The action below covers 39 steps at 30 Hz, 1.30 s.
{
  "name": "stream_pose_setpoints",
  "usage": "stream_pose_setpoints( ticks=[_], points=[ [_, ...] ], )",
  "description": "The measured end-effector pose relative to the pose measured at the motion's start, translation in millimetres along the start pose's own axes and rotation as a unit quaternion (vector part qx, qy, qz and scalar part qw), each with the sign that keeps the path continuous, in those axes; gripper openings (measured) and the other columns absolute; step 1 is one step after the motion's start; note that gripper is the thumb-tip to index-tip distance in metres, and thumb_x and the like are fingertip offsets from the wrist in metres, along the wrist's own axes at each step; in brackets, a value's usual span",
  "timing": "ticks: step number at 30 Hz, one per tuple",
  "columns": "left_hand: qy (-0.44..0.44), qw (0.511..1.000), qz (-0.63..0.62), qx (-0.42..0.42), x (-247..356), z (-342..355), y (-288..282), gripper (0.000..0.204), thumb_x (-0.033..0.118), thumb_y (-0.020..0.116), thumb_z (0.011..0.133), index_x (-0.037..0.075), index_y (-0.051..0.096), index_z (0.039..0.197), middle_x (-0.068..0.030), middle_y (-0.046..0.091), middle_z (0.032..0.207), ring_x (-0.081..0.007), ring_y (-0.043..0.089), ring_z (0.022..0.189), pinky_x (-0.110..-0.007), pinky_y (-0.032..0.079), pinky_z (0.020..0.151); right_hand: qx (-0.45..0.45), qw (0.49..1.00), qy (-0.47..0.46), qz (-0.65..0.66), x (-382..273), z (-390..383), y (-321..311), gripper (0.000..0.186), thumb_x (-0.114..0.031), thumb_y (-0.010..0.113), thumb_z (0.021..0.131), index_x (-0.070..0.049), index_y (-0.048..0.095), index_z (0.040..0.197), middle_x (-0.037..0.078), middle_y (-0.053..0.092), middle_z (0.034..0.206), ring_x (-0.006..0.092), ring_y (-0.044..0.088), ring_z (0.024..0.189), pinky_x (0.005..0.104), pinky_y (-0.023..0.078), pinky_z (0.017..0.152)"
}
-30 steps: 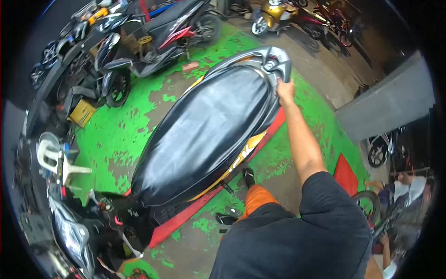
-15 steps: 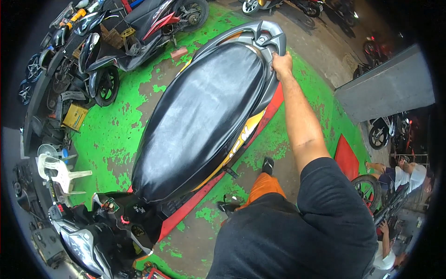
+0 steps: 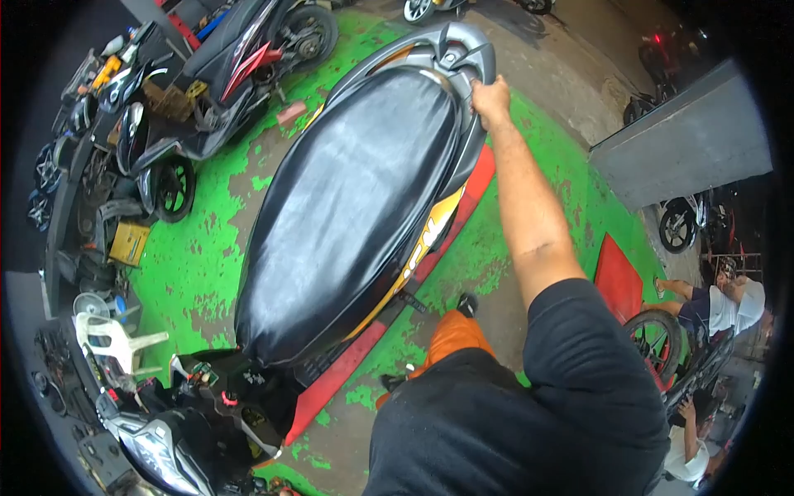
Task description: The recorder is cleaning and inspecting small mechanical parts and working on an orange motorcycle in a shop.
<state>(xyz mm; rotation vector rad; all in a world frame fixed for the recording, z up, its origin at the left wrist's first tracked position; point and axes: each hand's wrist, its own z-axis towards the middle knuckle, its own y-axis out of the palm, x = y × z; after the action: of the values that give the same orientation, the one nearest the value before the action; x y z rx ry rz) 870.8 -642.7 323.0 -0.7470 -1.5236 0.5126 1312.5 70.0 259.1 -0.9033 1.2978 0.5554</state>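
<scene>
A scooter with a long black seat stands beside me on a red platform. My right arm reaches out to its tail, where my right hand is wrapped round the grey grab rail. Yellow and orange side panels show below the seat edge. At the lower left is the scooter's front, with its opened dark fairing showing small coloured parts inside, and a silver headlight. My left hand is not in view.
Another scooter with red trim stands at upper left. Near the left wall are a white plastic chair and a yellow crate. A grey pillar and a red ramp are on the right, where people sit by a motorcycle wheel.
The view has shifted slightly, and my feet have moved a little under me. My right hand keeps its hold on the grab rail.
</scene>
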Motion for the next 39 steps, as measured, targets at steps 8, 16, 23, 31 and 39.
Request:
stream_pose_setpoints(
  ticks=[8,16,23,31,39],
  points=[
    [0.097,0.994,0.055,0.018,83.3,-71.3,71.5,0.058,0.012,0.067,0.084,-0.005,0.041,0.133,-0.0241,0.058,0.112,-0.0348,0.055,0.092,-0.043,0.047,0.083,0.007,1.0,0.018,-0.003,-6.6,80.7,-37.3,0.038,-0.011,0.065,0.085,0.005,0.048,0.116,0.012,0.06,0.069,0.0176,0.055,0.044,0.0331,0.045,0.035],
    [0.016,0.998,0.052,0.015,189.8,-152.5,137.6,0.056,0.012,0.066,0.084,-0.005,0.043,0.132,-0.0234,0.059,0.111,-0.0339,0.055,0.091,-0.042,0.047,0.083,0.003,0.998,0.041,0.048,12.0,182.4,-47.1,0.027,-0.006,0.061,0.085,0.003,0.049,0.108,0.013,0.061,0.071,0.0193,0.056,0.043,0.0333,0.044,0.034],
    [-0.064,0.996,0.058,0.031,256.3,-205.2,194.9,0.054,0.012,0.066,0.085,-0.005,0.044,0.131,-0.0227,0.059,0.11,-0.033,0.056,0.091,-0.041,0.047,0.083,0.013,0.998,0.043,0.038,45.2,291.3,-66.0,0.031,-0.007,0.063,0.086,0.001,0.047,0.111,0.011,0.058,0.067,0.018,0.053,0.042,0.033,0.042,0.032],
    [0.13,0.96,0.243,0.05,321.3,-273.7,263.8,0.037,0.018,0.066,0.086,-0.004,0.054,0.115,-0.0169,0.062,0.095,-0.0271,0.059,0.074,-0.041,0.048,0.07,0.029,0.996,0.073,0.041,121.1,466.8,-97.9,0.038,-0.011,0.064,0.087,0.0,0.045,0.118,0.008,0.055,0.066,0.0164,0.05,0.042,0.0327,0.039,0.034],
    [0.225,0.953,0.191,0.074,372.5,-393.4,376.0,0.028,0.028,0.065,0.084,0.01,0.06,0.105,-0.0117,0.064,0.088,-0.0207,0.061,0.075,-0.036,0.049,0.07,0.06,0.996,0.033,-0.057,205.3,653.3,-141.5,0.049,-0.014,0.066,0.086,0.006,0.044,0.125,0.015,0.06,0.075,0.0189,0.054,0.045,0.0348,0.042,0.037]
  ],
)
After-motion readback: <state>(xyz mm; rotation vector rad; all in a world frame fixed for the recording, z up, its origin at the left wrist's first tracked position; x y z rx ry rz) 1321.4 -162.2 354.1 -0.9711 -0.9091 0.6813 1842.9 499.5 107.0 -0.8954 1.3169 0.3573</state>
